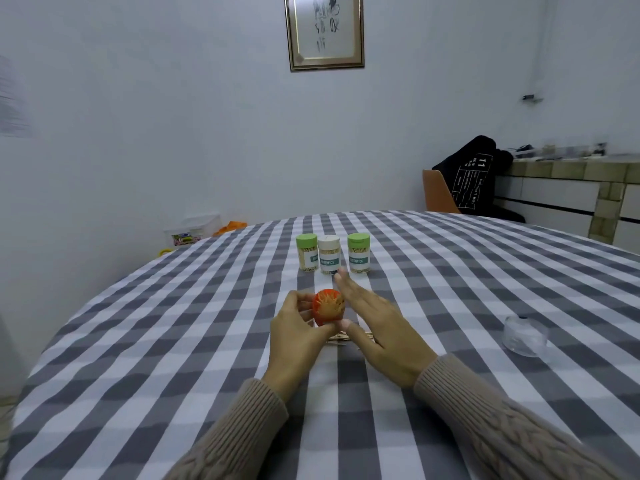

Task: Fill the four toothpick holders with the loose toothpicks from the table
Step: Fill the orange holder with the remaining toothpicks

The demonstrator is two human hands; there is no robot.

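My left hand (297, 329) grips the orange holder (328, 307), tilted, toothpicks showing in its mouth. My right hand (375, 322) is flat, fingers straight, just beside it. Loose toothpicks (341, 338) lie under both hands. Beyond the grip: three capped holders (332, 253) in a row. Far right, clear lid (524, 335).

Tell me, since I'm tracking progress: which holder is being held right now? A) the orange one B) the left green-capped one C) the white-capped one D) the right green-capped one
A: the left hand grips the orange holder, open and tilted toward the camera with toothpicks showing inside, while the three capped holders stand untouched behind it.
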